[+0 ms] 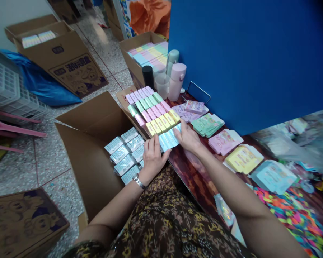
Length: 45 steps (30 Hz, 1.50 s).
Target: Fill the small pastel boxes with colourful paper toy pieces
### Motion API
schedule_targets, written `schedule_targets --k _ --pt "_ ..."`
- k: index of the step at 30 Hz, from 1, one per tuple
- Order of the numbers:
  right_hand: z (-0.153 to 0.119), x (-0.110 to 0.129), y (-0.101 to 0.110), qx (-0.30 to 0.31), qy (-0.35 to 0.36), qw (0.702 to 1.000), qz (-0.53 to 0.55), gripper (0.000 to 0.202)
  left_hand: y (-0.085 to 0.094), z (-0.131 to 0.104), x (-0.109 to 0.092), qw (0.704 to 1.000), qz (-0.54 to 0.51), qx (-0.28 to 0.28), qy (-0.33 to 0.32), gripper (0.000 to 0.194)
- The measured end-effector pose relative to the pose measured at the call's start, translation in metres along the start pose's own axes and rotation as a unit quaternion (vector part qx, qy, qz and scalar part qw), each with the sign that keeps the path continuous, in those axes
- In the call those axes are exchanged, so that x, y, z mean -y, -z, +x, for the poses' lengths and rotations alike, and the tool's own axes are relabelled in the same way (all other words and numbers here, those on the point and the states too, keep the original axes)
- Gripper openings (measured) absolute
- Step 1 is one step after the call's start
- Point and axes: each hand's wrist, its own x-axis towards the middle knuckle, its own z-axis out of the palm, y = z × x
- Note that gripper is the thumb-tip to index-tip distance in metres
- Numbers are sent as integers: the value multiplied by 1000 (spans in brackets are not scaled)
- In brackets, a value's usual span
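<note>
A row of small light blue boxes [169, 139] is pressed between my two hands. My left hand [154, 157], with a metal watch on its wrist, closes on the row's left end. My right hand [188, 139] grips the right end, thumb on top. Touching or just beyond the blue row are rows of similar small boxes: yellow [161, 123], pink [154, 112], green [145, 104] and purple [139, 94]. They appear to lie in a shallow cardboard tray [125, 94]. Left of my left hand, several film-wrapped blue packs [125, 154] fill part of an open carton [94, 154].
Flat purple [192, 109], green [207, 124], pink [225, 141], yellow [244, 157] and blue packets [274, 175] line the table's right. Colourful strips [293, 215] lie nearer. A pink bottle [177, 82] and plastic cup [162, 86] stand behind the tray, near a blue panel [244, 61].
</note>
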Motion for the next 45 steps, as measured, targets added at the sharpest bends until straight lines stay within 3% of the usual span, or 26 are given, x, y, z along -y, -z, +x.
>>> schedule_targets --k 5,11,17,19,21,24,28,32,35,38,42,45 --pt "4 7 2 3 -31 998 -54 79 -11 -3 8 999 36 -3 10 74" --pt "23 7 3 60 -35 996 -59 80 -30 0 21 1000 4 24 20 70" --pt "19 -1 4 46 5 999 -25 78 -22 -1 30 998 -59 10 -14 80" --pt "19 -5 5 17 18 1000 -16 75 -17 5 41 994 -105 -21 28 83" --pt "26 -6 6 -29 51 998 -4 72 -14 16 57 979 -159 -42 120 81" --pt "49 -1 4 -54 118 991 11 75 -18 42 78 947 -234 -17 218 78" --pt "82 14 0 48 130 990 -28 87 -33 70 87 941 -280 61 178 85" --pt "90 25 -1 122 128 982 -63 92 -42 75 82 949 -265 93 144 79" --pt "86 25 -1 129 125 981 -73 91 -42 72 81 973 -189 45 123 77" --pt "86 22 1 126 126 981 -77 89 -39 74 85 985 -132 -4 112 89" --pt "105 22 3 100 144 982 -73 79 -36 79 91 973 -198 29 111 104" --pt "129 29 -2 67 150 985 -44 80 -35 81 93 958 -248 45 133 93"
